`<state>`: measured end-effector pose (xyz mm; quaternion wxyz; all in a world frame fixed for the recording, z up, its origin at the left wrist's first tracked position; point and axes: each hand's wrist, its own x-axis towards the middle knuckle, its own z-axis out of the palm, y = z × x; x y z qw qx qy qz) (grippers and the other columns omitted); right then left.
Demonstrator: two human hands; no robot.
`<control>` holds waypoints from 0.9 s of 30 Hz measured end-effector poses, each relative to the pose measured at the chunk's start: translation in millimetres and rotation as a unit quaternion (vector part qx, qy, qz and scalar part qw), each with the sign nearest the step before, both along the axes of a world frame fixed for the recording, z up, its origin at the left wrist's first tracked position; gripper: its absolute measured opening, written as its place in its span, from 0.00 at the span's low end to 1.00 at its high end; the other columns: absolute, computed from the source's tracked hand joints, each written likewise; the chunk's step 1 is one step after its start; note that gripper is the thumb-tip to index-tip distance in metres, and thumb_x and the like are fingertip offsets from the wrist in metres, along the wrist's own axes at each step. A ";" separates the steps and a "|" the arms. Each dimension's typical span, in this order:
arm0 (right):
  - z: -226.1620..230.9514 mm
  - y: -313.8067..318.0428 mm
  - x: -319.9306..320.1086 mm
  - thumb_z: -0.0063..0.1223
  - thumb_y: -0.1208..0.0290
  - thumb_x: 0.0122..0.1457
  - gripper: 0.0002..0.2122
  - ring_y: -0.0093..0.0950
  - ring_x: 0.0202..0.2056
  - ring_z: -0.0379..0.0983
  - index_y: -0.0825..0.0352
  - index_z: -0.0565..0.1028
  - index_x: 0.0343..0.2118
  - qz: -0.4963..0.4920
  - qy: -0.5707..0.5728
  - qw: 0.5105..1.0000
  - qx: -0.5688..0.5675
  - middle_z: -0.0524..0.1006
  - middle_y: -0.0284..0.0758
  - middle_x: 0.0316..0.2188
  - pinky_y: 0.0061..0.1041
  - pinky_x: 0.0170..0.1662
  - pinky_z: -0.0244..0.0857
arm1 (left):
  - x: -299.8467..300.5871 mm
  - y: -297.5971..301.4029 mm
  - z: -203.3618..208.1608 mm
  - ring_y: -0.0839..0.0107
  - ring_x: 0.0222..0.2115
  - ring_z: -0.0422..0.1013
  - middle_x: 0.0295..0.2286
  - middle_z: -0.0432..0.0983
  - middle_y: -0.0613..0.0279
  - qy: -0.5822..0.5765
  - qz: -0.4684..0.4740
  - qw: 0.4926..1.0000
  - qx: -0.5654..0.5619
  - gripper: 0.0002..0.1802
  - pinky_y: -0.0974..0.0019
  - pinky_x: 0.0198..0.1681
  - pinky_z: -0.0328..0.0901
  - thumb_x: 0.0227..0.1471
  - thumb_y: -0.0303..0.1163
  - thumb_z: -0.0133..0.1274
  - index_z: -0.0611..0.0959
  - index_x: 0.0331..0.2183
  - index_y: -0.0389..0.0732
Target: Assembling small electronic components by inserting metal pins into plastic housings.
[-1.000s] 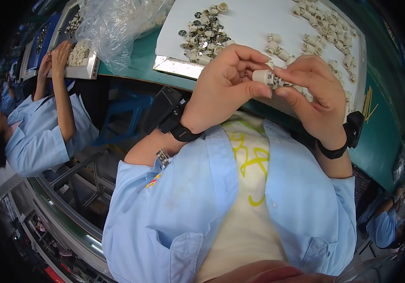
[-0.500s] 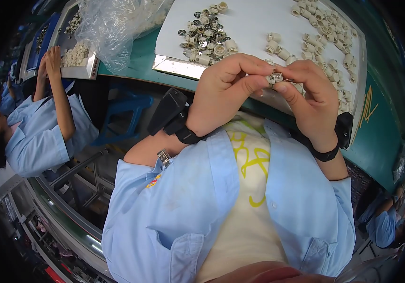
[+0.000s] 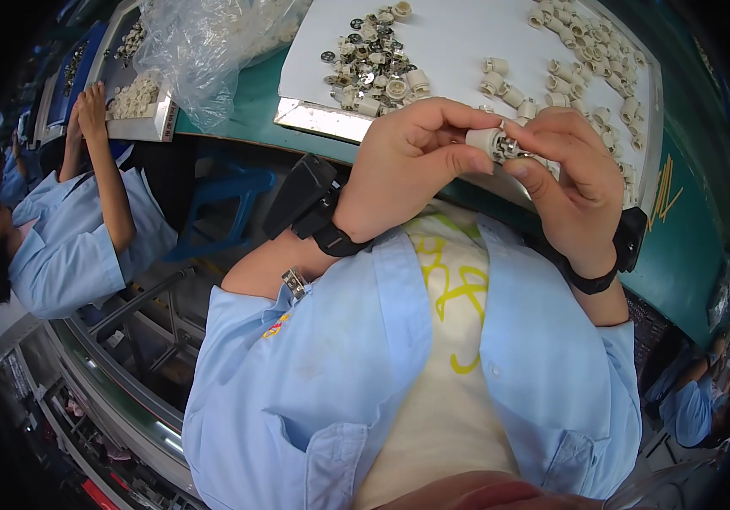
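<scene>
Between thumb and fingers of my left hand (image 3: 407, 161) is a white ceramic lamp socket (image 3: 480, 139), lying on its side with its end toward the right. My right hand (image 3: 573, 174) pinches a small shiny metal insert (image 3: 508, 148) at that end; whether it sits inside the socket or only touches it I cannot tell. Both hands are above the near edge of a white-topped tray (image 3: 322, 120). Beyond my left hand lies a heap of metal contacts and ceramic pieces (image 3: 371, 64). Many more white sockets (image 3: 590, 76) are spread beyond my right hand.
A clear plastic bag (image 3: 195, 64) lies on the green table (image 3: 250, 102) at the left. Farther left, a co-worker's hands (image 3: 88, 110) are by a tray of small white parts (image 3: 133, 99). A blue stool (image 3: 224, 204) stands below; thin yellow sticks (image 3: 662, 194) lie at the right.
The socket's white body now shows between my hands, with the metal insert at its right end. My right hand has shifted slightly right and turned; my left hand has barely moved.
</scene>
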<state>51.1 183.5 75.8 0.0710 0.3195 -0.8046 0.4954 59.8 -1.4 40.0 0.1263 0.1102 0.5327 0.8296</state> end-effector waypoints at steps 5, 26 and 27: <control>12.0 0.2 -3.3 0.59 0.80 0.40 0.14 0.28 0.29 0.67 0.67 0.76 0.34 -0.005 0.064 0.996 0.058 0.72 0.34 0.26 0.21 0.32 0.61 | -1.0 1.3 0.2 0.79 0.32 0.69 0.33 0.69 0.62 0.063 0.023 0.997 -0.029 0.13 0.78 0.35 0.67 0.43 0.17 0.52 0.76 0.36 0.33; 12.2 1.1 -11.8 0.60 0.81 0.38 0.10 0.27 0.26 0.68 0.69 0.75 0.26 0.043 0.057 0.997 0.016 0.72 0.35 0.22 0.20 0.26 0.61 | -5.8 -2.4 2.9 0.75 0.27 0.72 0.28 0.69 0.60 0.175 0.032 0.978 -0.111 0.14 0.77 0.30 0.68 0.41 0.18 0.54 0.77 0.35 0.34; 12.0 1.9 -11.5 0.60 0.81 0.38 0.10 0.27 0.26 0.68 0.69 0.75 0.26 0.044 0.057 0.997 0.016 0.72 0.35 0.22 0.20 0.26 0.61 | -5.7 -2.6 2.4 0.75 0.27 0.72 0.28 0.69 0.60 0.175 0.032 0.978 -0.111 0.14 0.77 0.30 0.68 0.41 0.18 0.54 0.77 0.35 0.34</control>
